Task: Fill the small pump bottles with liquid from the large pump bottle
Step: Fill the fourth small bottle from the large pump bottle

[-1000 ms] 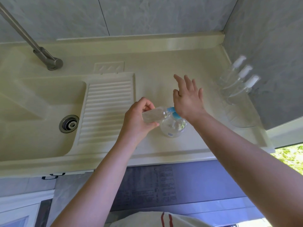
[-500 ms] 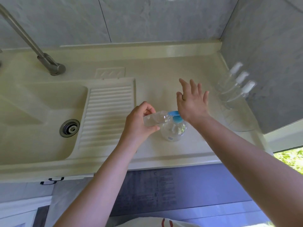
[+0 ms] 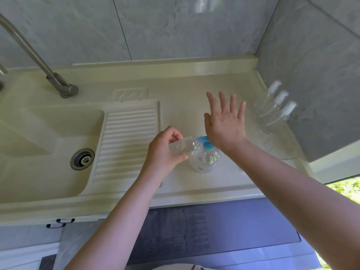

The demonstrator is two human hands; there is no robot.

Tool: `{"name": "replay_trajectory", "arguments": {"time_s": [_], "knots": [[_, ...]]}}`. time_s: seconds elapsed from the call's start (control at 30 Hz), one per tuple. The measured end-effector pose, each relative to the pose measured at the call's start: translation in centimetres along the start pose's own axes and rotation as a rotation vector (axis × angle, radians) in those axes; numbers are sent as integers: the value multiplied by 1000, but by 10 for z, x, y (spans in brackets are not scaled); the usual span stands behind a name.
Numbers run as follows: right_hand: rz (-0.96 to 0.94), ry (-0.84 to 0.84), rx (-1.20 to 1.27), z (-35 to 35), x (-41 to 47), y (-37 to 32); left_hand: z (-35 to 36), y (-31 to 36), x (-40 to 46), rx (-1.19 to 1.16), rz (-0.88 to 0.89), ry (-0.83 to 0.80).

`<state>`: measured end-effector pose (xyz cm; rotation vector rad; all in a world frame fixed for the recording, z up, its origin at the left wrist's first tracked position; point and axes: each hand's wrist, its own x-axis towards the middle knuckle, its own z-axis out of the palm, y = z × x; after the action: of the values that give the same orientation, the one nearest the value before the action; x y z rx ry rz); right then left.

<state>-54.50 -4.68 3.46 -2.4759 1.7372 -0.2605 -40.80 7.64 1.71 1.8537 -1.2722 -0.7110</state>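
Observation:
A large clear pump bottle (image 3: 204,162) with a blue pump head (image 3: 207,146) stands on the cream counter (image 3: 185,106). My left hand (image 3: 164,151) grips a small clear bottle (image 3: 183,147), held on its side with its open mouth against the blue spout. My right hand (image 3: 224,121) is flat, fingers spread, the heel of its palm resting on the pump head. Three small clear pump bottles (image 3: 272,112) with white tops stand in a row by the right wall.
A sink basin (image 3: 48,137) with a metal drain (image 3: 82,158) lies to the left, a ribbed draining board (image 3: 126,139) beside it. A metal tap (image 3: 58,86) rises at the back left. Grey tiled walls close the back and right.
My right hand has spread its fingers wider while staying on the pump head. The view has shifted slightly; the left hand still holds the small bottle at the spout.

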Motion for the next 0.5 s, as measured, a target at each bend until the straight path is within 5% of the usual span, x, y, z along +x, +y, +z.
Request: {"name": "replay_trajectory", "arguments": {"time_s": [0.5], "knots": [[-55,68,-60,-6,-3,-7,-2,2,-1,-2,9,13]]}}
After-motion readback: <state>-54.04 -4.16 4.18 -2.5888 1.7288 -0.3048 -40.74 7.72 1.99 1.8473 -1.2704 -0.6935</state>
